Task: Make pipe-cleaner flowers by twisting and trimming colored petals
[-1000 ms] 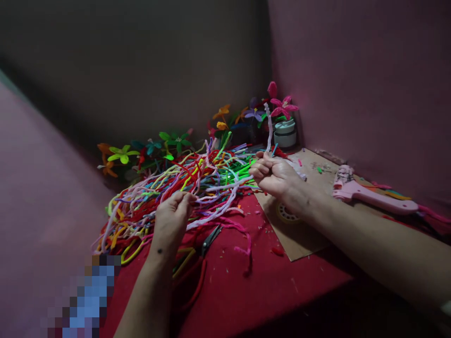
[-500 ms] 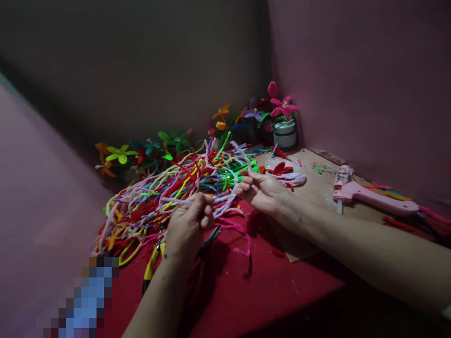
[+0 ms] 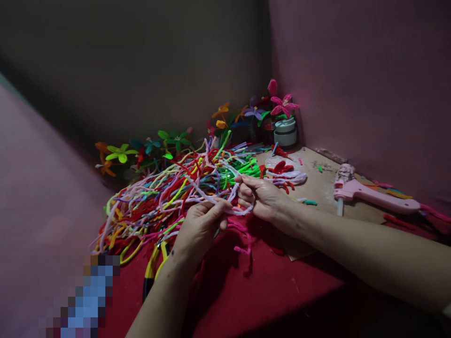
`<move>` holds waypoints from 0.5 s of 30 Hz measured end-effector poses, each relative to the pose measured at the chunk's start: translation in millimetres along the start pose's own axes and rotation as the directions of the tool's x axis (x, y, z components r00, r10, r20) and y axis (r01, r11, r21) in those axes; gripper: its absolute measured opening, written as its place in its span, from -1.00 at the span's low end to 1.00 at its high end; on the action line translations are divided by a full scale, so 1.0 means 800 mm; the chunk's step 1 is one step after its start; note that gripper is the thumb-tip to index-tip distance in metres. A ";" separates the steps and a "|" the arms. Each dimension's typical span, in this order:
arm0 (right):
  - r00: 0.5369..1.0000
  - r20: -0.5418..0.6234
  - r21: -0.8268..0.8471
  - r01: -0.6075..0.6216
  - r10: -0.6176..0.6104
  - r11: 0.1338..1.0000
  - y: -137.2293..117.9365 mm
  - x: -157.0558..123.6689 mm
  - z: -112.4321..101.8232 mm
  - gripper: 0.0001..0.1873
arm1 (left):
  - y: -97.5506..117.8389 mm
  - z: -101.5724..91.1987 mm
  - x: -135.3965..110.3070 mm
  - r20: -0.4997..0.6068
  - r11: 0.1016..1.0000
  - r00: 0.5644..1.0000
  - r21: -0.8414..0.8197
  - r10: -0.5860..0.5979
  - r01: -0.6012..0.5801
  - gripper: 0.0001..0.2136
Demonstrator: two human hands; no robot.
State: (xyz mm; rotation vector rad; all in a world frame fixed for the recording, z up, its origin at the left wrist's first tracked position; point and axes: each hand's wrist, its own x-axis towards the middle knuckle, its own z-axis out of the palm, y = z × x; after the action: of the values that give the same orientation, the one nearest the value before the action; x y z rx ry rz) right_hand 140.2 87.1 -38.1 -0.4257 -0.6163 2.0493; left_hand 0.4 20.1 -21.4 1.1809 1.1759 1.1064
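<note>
A pale lilac pipe cleaner point(image 3: 240, 212), bent into a curve, runs between my two hands above the red table surface. My left hand point(image 3: 204, 220) pinches it between thumb and fingers, and one end sticks out up and to the left. My right hand point(image 3: 259, 195) grips the other part, with its fingers curled and a free end pointing up and left. Just behind the hands lies a big heap of pipe cleaners point(image 3: 151, 202) in many colours. Below my left hand a bright pink pipe cleaner point(image 3: 243, 249) rests on the red cloth point(image 3: 260, 291).
Yellow-and-black pliers point(image 3: 151, 270) lie left of my left forearm. A pink glue gun point(image 3: 373, 195) rests on a brown board point(image 3: 320, 164) at right, near lilac petal loops point(image 3: 291, 177). Pipe-cleaner flowers point(image 3: 121, 153) and a pale jar point(image 3: 285, 132) stand along the back.
My left hand has moved right, closer to my right hand. The lilac pipe cleaner is now curved lower between them, and its upper free end has tipped to the left.
</note>
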 end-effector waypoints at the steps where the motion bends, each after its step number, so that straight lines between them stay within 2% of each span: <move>1: 1.000 0.007 -0.026 0.010 -0.010 1.000 0.001 -0.002 0.001 -0.81 | 0.001 0.000 0.000 -0.014 0.999 1.000 -0.041 0.024 -0.024 -0.81; 5: 0.995 0.032 -0.182 0.099 -0.095 0.978 0.009 -0.010 0.006 -0.84 | 0.005 -0.001 0.005 -0.109 0.968 0.992 -0.233 0.064 -0.088 -0.83; 9: 0.987 0.102 -0.329 0.154 -0.127 0.932 0.018 -0.015 0.007 -0.82 | 0.003 -0.002 0.009 -0.215 0.929 0.969 -0.318 0.124 -0.189 -0.83; 11: 0.982 0.133 -0.374 0.174 -0.133 0.911 0.023 -0.015 0.006 -0.80 | 0.002 -0.002 0.010 -0.212 0.933 0.972 -0.318 0.102 -0.167 -0.80; 15: 0.975 0.170 -0.444 0.205 -0.142 0.873 0.031 -0.015 0.005 -0.77 | 0.000 0.002 0.009 -0.119 0.956 0.991 -0.281 0.052 -0.084 -0.74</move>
State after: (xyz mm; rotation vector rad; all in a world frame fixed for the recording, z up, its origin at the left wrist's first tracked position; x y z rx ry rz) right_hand 127.5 64.3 -48.7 -0.4875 -1.1910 1.7580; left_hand 2.2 27.0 -22.0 0.9516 1.0224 1.3596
